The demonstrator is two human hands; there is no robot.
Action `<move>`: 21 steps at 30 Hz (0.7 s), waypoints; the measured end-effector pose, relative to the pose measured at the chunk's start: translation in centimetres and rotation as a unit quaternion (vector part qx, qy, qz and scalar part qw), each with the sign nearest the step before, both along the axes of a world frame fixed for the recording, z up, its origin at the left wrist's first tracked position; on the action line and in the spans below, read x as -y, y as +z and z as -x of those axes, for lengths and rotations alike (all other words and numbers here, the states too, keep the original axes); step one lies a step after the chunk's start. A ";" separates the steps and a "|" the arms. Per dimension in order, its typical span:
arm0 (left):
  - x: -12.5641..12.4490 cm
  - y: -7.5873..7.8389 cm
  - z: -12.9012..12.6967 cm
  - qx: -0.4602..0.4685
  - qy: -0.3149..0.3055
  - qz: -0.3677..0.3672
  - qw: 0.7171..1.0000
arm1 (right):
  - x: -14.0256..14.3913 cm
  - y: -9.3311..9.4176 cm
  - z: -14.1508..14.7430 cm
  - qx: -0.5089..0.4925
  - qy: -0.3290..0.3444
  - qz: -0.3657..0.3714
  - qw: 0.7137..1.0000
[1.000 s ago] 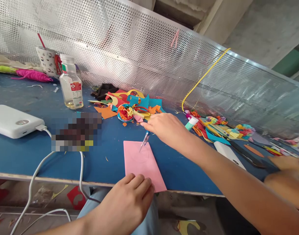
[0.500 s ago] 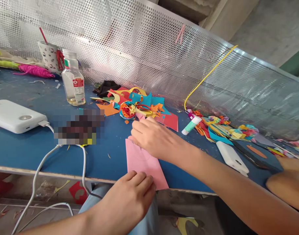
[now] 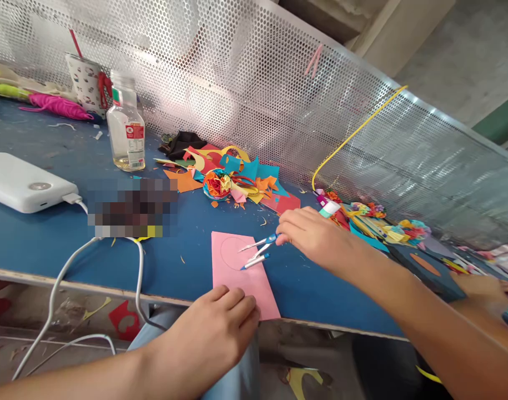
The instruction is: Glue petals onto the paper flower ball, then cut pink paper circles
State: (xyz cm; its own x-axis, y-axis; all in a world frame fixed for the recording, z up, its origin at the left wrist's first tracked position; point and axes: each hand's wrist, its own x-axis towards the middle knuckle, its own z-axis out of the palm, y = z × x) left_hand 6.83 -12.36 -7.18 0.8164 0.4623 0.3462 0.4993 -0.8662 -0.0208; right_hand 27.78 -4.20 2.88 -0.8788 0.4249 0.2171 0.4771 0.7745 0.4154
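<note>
A pink paper sheet [image 3: 237, 272] lies at the front edge of the blue table [image 3: 49, 244], with a thin circle drawn near its far end. My left hand [image 3: 214, 328] presses flat on the sheet's near edge. My right hand [image 3: 316, 236] grips the top of a blue and silver compass [image 3: 256, 253]. The compass lies tilted low, its two legs spread and their tips resting on the pink paper beside the circle.
A pile of coloured paper scraps and a paper flower [image 3: 216, 183] lies behind the sheet. A glue stick [image 3: 328, 208], a clear bottle [image 3: 126, 133], a white power bank [image 3: 20, 183] with cable and a patterned cup [image 3: 85, 83] stand around. Another person's hand [image 3: 491, 286] rests at the right.
My right hand was over the sheet's far end turning the compass; it has now drawn back to the right, tipping the compass low, and a drawn circle shows. My left hand has stayed put.
</note>
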 end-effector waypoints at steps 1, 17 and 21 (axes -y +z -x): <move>-0.1 0.0 0.0 -0.001 0.000 0.002 1.000 | -0.6 0.3 0.0 0.012 0.012 0.001 1.000; -1.0 0.1 0.2 -0.005 -0.030 0.054 0.998 | -4.9 3.1 4.9 0.165 0.204 -0.213 0.941; -1.1 0.4 0.2 -0.027 -0.029 0.068 0.997 | -5.2 3.1 3.5 0.165 0.171 -0.197 0.951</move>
